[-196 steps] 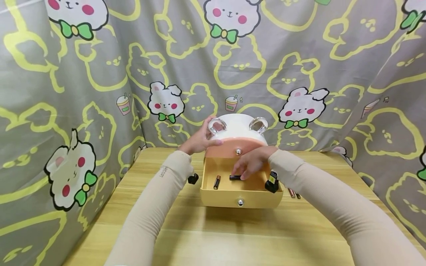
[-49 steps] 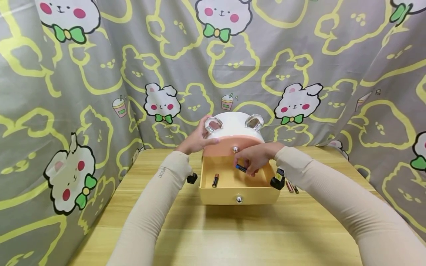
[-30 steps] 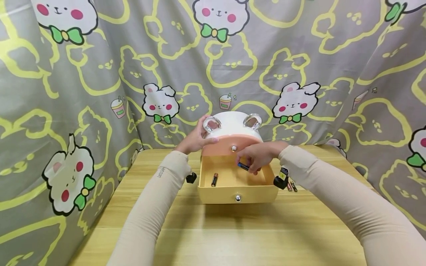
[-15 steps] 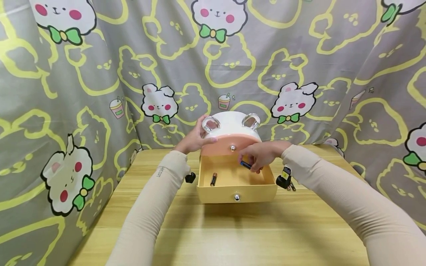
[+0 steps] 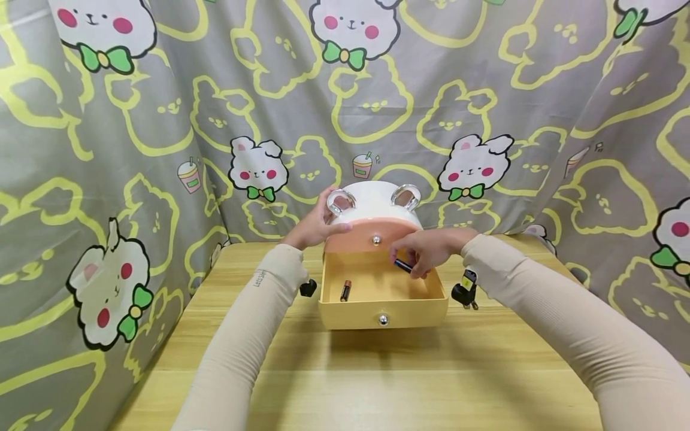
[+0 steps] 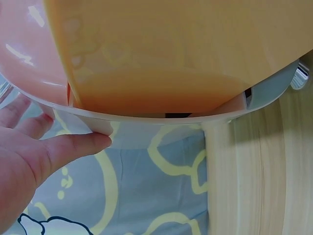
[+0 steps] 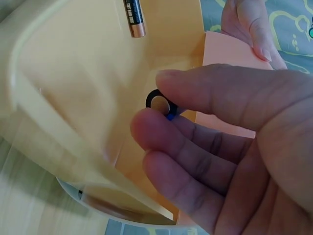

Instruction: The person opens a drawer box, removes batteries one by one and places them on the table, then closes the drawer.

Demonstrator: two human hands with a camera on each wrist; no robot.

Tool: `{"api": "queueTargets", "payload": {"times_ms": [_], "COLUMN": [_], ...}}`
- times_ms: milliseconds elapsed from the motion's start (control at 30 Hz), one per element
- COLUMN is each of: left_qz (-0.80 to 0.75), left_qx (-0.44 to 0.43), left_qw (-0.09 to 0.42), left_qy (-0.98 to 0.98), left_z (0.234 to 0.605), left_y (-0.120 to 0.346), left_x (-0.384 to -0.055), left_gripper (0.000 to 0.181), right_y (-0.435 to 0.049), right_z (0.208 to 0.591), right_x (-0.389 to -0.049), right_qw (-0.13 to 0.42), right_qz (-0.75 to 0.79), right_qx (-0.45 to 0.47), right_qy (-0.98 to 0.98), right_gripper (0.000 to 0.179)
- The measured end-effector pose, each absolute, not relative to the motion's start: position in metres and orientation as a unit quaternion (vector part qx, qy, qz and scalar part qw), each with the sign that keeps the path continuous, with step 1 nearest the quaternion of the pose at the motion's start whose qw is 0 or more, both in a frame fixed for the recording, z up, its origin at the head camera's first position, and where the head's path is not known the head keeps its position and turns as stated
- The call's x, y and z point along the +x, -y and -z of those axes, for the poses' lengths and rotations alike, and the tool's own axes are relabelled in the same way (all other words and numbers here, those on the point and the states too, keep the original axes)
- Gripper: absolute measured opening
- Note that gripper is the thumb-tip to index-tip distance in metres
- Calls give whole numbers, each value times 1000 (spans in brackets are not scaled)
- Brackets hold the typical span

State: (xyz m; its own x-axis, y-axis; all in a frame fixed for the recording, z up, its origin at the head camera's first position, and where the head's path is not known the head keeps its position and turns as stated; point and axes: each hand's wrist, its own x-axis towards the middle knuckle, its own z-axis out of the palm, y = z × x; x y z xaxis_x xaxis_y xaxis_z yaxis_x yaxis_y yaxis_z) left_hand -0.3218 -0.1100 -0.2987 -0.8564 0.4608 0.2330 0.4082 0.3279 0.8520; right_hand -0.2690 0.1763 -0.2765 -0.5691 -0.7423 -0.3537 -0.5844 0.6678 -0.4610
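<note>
A bear-shaped drawer box [image 5: 378, 197] with a white top, silver ears and a peach upper drawer stands on the table. Its yellow lower drawer [image 5: 372, 316] is pulled out. My left hand [image 5: 319, 222] rests on the box's left side, thumb and fingers spread against the white shell in the left wrist view. Over the drawer's right half, my right hand [image 5: 423, 250] pinches a dark battery with a blue end [image 5: 403, 266] between thumb and fingers; its round end faces the camera in the right wrist view. A black-and-copper battery [image 5: 345, 291] lies in the drawer's left part.
On the wooden table [image 5: 377, 383], right of the drawer, lie small batteries [image 5: 474, 305], mostly hidden behind the black wrist camera [image 5: 465, 290]. A grey curtain [image 5: 302, 108] with cartoon rabbits hangs behind and along both sides.
My right hand has picked the dark battery up from the drawer floor, turned it and moved slightly right with it. My left hand stays on the box; the other battery stays in the drawer.
</note>
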Motion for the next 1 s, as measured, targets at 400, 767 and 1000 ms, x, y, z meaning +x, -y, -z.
{"api": "queueTargets", "payload": {"times_ms": [400,767,1000], "left_qz": [-519,-528,-526], "left_qx": [266,261,259], "left_qw": [23,45,47], "left_qy": [-812,-807,-809], "left_z": [299,284,275], "left_y": [109,107,106], "left_x": [-323,-306,-294], "left_gripper": [103,104,102], "right_y": [-184,-191,-194], "right_z": [273,274,274], "right_x": [-268,-268,-267], "right_qw": [276,277,268], "right_qz": [187,195,194], "right_qx": [-358,-367,-359], "right_qy": [-872,-866,-872], "right_gripper": [37,30,29]}}
